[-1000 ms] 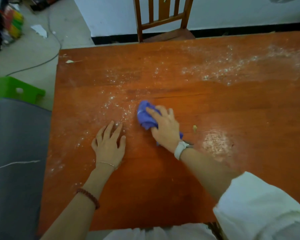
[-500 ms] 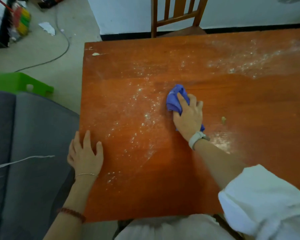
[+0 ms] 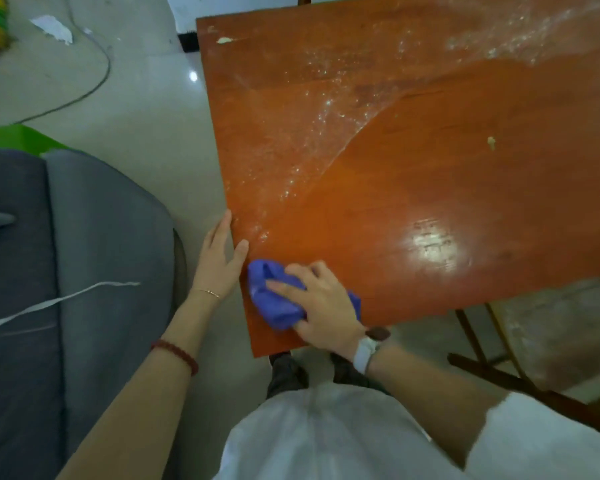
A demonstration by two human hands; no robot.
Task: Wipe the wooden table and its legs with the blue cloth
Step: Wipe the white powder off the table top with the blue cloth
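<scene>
Cloth [image 3: 278, 303] bunched at near-left corner of worktop [image 3: 430, 188], right hand [image 3: 321, 306] fingers [image 3: 284, 285] curled over it, pressing down. Left hand [image 3: 220, 261] flat on left edge, fingers straight, steadying. White dust [image 3: 302, 140] band covers far-left. Advice: overlap strokes, sweep dust toward one edge, refold cloth once loaded. Legs not yet done.

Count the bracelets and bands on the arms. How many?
3. A thin gold bracelet at the left wrist, a red bead bracelet further up that forearm, and a white watch band on the right wrist. Sleeves may hide more.
</scene>
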